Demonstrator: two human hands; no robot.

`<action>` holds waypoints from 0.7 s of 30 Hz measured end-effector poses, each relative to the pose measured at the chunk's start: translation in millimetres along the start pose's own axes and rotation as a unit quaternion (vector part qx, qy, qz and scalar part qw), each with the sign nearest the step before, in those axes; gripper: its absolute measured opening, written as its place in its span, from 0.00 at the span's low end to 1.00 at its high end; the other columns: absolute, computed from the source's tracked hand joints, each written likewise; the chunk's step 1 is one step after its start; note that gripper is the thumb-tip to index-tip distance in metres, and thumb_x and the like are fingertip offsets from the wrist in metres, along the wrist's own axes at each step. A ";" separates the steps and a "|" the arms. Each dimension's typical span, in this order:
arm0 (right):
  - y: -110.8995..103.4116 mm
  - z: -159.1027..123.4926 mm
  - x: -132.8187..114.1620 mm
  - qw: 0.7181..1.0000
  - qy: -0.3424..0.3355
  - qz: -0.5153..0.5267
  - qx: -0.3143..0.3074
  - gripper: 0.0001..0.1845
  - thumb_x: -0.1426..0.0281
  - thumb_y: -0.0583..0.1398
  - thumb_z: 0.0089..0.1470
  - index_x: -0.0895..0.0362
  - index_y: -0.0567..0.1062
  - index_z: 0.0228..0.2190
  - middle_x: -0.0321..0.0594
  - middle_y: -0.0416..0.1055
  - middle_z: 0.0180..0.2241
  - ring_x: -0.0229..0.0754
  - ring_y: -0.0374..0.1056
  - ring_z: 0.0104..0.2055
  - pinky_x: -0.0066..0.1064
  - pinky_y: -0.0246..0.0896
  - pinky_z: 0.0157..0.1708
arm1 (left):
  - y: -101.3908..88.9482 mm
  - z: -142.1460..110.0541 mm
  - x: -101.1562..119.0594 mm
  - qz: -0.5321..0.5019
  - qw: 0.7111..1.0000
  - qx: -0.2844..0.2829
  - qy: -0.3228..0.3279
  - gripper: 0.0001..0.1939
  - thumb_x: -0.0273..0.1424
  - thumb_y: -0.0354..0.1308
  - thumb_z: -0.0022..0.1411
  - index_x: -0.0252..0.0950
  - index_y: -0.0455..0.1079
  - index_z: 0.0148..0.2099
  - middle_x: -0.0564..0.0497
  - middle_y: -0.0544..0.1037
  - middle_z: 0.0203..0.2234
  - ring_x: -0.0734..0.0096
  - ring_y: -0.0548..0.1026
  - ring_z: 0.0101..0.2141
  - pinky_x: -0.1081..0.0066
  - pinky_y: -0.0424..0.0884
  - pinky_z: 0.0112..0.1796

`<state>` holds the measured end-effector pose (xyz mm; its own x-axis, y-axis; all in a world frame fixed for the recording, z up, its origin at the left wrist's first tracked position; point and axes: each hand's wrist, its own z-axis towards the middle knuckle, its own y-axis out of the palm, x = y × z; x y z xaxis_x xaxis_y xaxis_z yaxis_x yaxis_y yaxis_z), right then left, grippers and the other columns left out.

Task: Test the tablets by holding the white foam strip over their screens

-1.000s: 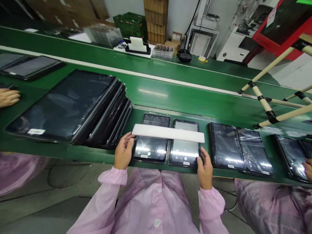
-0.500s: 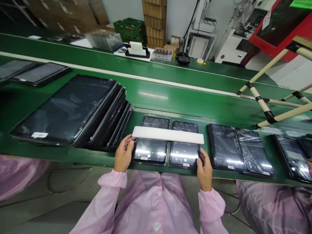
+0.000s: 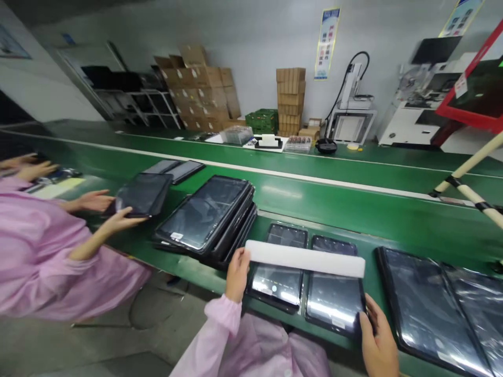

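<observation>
Two tablets (image 3: 336,298) lie on the green worktop (image 3: 366,242) beneath a white bar (image 3: 304,258); the left hand (image 3: 238,275) and right hand (image 3: 378,335) half-curl at their outer edges, whether gripping cannot be told.

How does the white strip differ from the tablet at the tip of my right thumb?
The white strip is plain white; the tablet has a dark, glossy screen. The strip is narrow; the tablet is broader. The strip extends across the tablet, which lies on the green surface. Both have straight long edges.
</observation>
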<state>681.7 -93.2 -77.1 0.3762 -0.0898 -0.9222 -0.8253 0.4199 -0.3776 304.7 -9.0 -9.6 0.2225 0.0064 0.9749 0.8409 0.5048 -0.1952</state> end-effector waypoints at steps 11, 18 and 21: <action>0.0 -1.6 -10.7 1.000 0.006 0.003 0.007 0.38 0.42 0.59 0.58 0.54 0.73 0.59 0.52 0.70 0.63 0.65 0.67 0.62 0.56 0.57 0.64 | -53.3 -71.1 -37.4 0.104 0.985 0.120 -0.063 0.24 0.58 0.60 0.59 0.44 0.63 0.41 0.53 0.75 0.21 0.57 0.75 0.23 0.65 0.69 0.26; 0.4 3.0 -16.7 0.999 0.011 -0.040 0.029 0.41 0.40 0.55 0.60 0.58 0.71 0.60 0.56 0.71 0.60 0.65 0.68 0.61 0.57 0.58 0.62 | -88.3 -96.0 -39.7 0.212 0.977 -0.005 -0.012 0.31 0.56 0.53 0.66 0.42 0.55 0.20 0.55 0.60 0.14 0.67 0.63 0.18 0.68 0.61 0.22; 6.1 14.7 -28.6 0.994 -0.017 -0.109 0.028 0.41 0.39 0.52 0.60 0.59 0.73 0.57 0.60 0.73 0.57 0.68 0.67 0.60 0.59 0.57 0.62 | -71.1 -92.4 -24.0 0.177 0.978 -0.071 0.087 0.23 0.49 0.52 0.72 0.42 0.73 0.29 0.51 0.77 0.24 0.61 0.77 0.28 0.66 0.75 0.33</action>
<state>672.1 -74.9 -51.8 0.5574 -0.1543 -0.8158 -0.6987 0.4435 -0.5613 285.2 -124.8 -29.0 0.5825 0.0066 0.8128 0.7532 0.3717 -0.5427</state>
